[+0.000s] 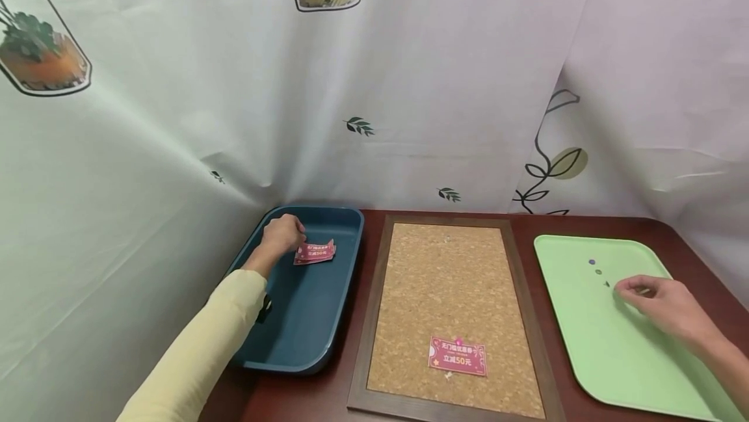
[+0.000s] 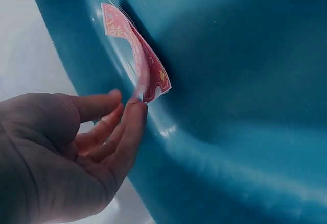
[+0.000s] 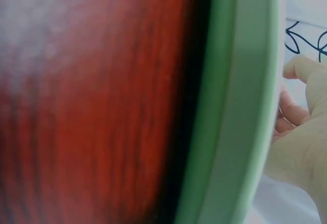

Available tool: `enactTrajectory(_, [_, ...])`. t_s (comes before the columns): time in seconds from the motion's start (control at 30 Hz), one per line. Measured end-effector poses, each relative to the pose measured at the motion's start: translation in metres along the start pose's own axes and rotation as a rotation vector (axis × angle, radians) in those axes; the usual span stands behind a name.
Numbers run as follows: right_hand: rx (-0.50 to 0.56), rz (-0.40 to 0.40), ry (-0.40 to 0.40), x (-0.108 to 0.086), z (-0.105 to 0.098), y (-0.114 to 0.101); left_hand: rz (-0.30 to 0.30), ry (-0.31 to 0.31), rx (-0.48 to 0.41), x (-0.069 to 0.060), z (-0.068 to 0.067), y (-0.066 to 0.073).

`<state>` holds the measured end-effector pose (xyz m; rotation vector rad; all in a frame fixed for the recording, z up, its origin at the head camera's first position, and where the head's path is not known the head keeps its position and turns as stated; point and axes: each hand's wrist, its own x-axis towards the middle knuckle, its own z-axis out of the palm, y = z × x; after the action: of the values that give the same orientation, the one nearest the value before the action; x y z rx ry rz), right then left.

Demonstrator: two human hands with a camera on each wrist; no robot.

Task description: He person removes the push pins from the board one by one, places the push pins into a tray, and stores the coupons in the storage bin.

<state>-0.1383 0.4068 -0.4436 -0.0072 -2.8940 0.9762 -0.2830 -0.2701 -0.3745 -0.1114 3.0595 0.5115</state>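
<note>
In the blue tray, my left hand is at a small stack of pink printed coupons. The left wrist view shows its fingertips touching the end of the top coupon, which bows up from the stack; the thumb stands a little apart. Over the light green tray, my right hand has thumb and index finger bent toward each other beside a small dark pin-like piece. In the right wrist view the tray edge partly covers that hand; I see nothing held.
Between the trays lies a framed cork board. A pink coupon hangs low on it under a pink pin. Two small pieces, purple and green, lie on the green tray. Printed white cloth hangs behind the dark red table.
</note>
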Motion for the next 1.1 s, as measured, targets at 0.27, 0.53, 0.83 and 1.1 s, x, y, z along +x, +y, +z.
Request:
enactTrajectory(0.27, [-0.063,-0.037,0.015,0.004,0.008,-0.002,0.082,0.226,0.063,-0.008,-0.004,0.003])
enactTrajectory(0.53, [-0.107,-0.043,-0.014,0.004,0.004,-0.003,0.226,0.317,0.001,-0.019,-0.011,0.022])
enactTrajectory(0.83, [-0.084,-0.020,-0.141,0.005,-0.005,-0.001,0.382,0.336,-0.036,-0.031,-0.008,0.052])
enactTrajectory(1.1, [-0.037,-0.009,-0.170,0.004,-0.011,0.000,0.512,0.257,-0.104,-0.058,-0.003,0.095])
